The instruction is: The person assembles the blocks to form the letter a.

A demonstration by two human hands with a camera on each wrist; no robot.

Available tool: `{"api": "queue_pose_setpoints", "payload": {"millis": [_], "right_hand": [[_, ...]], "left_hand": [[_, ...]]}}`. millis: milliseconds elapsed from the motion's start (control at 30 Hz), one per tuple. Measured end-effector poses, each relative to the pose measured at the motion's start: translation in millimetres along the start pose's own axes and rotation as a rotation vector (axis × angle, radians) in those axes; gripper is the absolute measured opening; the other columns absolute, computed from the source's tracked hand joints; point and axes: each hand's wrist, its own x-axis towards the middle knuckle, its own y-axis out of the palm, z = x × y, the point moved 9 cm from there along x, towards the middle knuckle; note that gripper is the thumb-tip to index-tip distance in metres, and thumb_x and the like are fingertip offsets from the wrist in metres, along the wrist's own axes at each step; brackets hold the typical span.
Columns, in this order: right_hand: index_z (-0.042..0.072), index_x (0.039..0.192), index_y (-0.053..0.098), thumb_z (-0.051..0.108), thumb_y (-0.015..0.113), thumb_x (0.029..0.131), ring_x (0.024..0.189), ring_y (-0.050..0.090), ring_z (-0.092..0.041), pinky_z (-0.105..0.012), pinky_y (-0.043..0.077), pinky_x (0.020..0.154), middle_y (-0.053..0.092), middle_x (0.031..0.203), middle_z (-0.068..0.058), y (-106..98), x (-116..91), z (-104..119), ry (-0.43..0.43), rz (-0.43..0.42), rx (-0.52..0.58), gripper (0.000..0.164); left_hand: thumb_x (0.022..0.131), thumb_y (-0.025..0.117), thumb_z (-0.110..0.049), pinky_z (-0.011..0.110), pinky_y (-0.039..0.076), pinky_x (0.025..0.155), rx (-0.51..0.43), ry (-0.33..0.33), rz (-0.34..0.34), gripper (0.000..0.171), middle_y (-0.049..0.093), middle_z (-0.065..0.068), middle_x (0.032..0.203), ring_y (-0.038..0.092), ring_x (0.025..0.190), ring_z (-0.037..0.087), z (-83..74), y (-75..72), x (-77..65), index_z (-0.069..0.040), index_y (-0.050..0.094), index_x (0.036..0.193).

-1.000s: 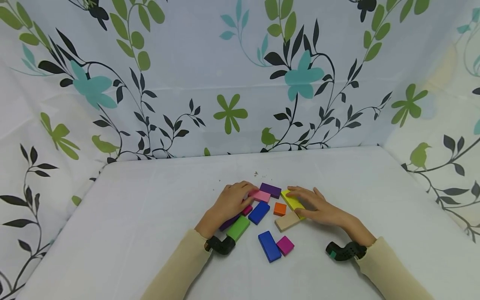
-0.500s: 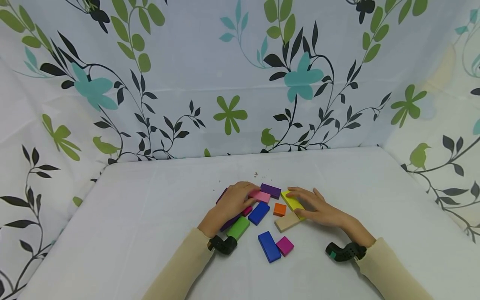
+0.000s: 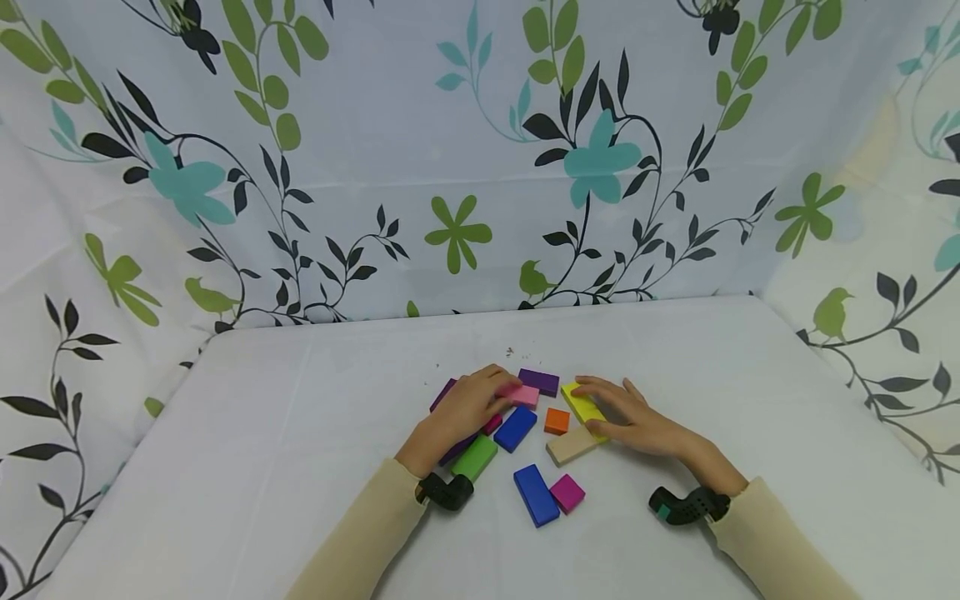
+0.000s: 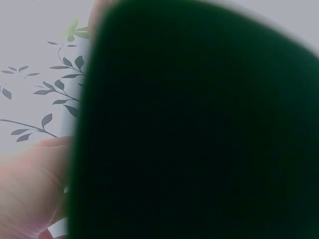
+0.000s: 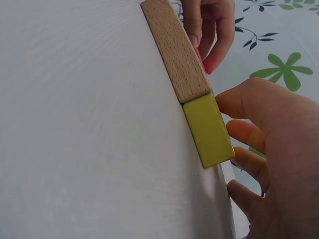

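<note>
My left hand (image 3: 468, 404) pinches a pink block (image 3: 522, 395) between thumb and fingers. A purple block (image 3: 441, 393) shows at its outer side, and a magenta block (image 3: 492, 424) and another purple block (image 3: 457, 450) lie partly hidden under it. With thumb and fingertips at its two ends, my right hand (image 3: 633, 417) holds a yellow block (image 3: 582, 404) on the table. In the right wrist view the yellow block (image 5: 209, 130) meets the end of a plain wooden block (image 5: 177, 50). A dark green blur covers most of the left wrist view.
Between the hands lie a blue block (image 3: 515, 428) and an orange block (image 3: 557, 421). A purple block (image 3: 538, 382) lies behind, a green one (image 3: 475, 458) by the left wrist. Nearer the front, another blue block (image 3: 536, 496) sits beside a magenta cube (image 3: 567, 493).
My left hand has shifted slightly right, uncovering the purple block at its outer side. My right hand stays at the yellow block. The head view has moved a little.
</note>
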Motion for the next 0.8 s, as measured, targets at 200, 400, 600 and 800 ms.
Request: {"api": "queue_pose_setpoints", "payload": {"millis": [200,400,600,800], "right_hand": [[0.009,0.137,0.049,0.020,0.061,0.095,0.140,0.025,-0.047,-0.072,-0.008,0.106,0.035,0.151,-0.022,0,-1,0,0.003,-0.006,-0.004,0.046],[0.009,0.137,0.049,0.021,0.063,0.094,0.141,0.024,-0.045,-0.071,-0.007,0.108,0.034,0.151,-0.022,1,-1,-4,0.025,-0.006,0.004,0.048],[0.008,0.136,0.049,0.023,0.064,0.093,0.141,0.024,-0.045,-0.070,-0.006,0.109,0.034,0.150,-0.022,1,-2,-6,0.043,-0.017,0.004,0.049],[0.009,0.136,0.049,0.023,0.065,0.093,0.141,0.025,-0.044,-0.069,-0.006,0.109,0.035,0.150,-0.022,-1,-1,-6,0.037,-0.024,-0.005,0.048]], "left_hand": [[0.099,0.057,-0.021,0.045,0.046,0.099,-0.021,-0.013,-0.024,0.031,0.060,0.007,0.124,0.058,0.117,0.024,-1.9,-3.4,0.0,-0.012,0.060,0.129],[0.099,0.057,-0.020,0.044,0.046,0.100,-0.017,-0.011,-0.041,0.032,0.059,0.008,0.126,0.057,0.119,0.024,-5.3,-6.9,0.9,-0.012,0.059,0.130],[0.098,0.058,-0.022,0.043,0.046,0.100,-0.001,-0.003,-0.048,0.033,0.059,0.008,0.126,0.058,0.118,0.024,-9.7,-8.4,3.3,-0.013,0.059,0.130],[0.099,0.057,-0.028,0.042,0.044,0.103,0.000,0.006,-0.069,0.034,0.059,0.005,0.127,0.058,0.118,0.021,-15.2,-11.3,6.6,-0.015,0.060,0.131]]}}
